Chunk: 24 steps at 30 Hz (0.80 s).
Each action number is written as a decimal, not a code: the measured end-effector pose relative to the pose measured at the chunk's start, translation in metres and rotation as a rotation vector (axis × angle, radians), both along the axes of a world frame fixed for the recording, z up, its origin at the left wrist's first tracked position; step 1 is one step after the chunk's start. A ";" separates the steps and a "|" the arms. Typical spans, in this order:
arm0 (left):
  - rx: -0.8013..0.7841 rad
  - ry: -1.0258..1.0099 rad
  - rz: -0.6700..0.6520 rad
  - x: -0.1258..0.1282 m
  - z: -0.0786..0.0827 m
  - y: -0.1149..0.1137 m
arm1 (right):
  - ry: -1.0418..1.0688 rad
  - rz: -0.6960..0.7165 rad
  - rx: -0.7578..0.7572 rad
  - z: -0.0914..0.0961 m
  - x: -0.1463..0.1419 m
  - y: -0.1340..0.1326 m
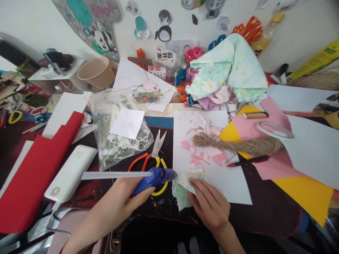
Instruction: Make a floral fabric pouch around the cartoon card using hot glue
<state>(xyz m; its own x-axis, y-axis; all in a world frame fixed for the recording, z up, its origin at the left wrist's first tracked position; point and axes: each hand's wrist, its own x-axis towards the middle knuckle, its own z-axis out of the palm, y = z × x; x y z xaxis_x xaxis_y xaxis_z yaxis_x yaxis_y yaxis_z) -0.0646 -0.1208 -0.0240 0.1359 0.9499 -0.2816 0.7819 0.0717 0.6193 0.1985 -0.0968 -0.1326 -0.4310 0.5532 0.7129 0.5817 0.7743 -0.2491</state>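
My left hand [132, 195] is wrapped round the handle of a blue hot glue gun [156, 177], with a long glue stick [116, 174] jutting from its back. The gun's nozzle points right and meets the edge of a small piece of floral fabric [182, 197], pale green and white. With the fingers pressed together, my right hand [210, 204] pinches that fabric at the table's front, partly over a white sheet [235, 187]. Beneath and behind the gun lie scissors [156, 150] with red and yellow handles, blades apart and pointing away.
Pink paper scraps [196, 155] and a twine hank [238, 145] lie behind my right hand. A white power bank [71, 173] with a cable and red folded paper [45, 162] are at left. Bagged materials [119, 141] sit behind; a floral cloth [230, 70] is heaped at the back.
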 end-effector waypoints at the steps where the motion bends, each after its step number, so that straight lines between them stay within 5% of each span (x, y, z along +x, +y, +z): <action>1: -0.005 -0.013 -0.001 0.001 0.001 0.001 | 0.000 0.002 0.002 0.000 0.000 0.000; 17: 0.044 -0.049 -0.024 0.014 -0.001 0.016 | 0.018 0.000 -0.002 0.002 -0.001 0.001; 24: -0.084 -0.133 -0.022 0.027 -0.003 0.030 | 0.006 -0.006 -0.006 0.001 0.001 0.001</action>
<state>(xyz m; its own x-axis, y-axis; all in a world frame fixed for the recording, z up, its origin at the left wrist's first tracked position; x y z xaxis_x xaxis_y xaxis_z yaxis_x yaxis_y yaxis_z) -0.0378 -0.0908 -0.0268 0.1980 0.9199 -0.3383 0.6953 0.1114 0.7100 0.1997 -0.0960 -0.1313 -0.4235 0.5596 0.7124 0.5845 0.7696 -0.2570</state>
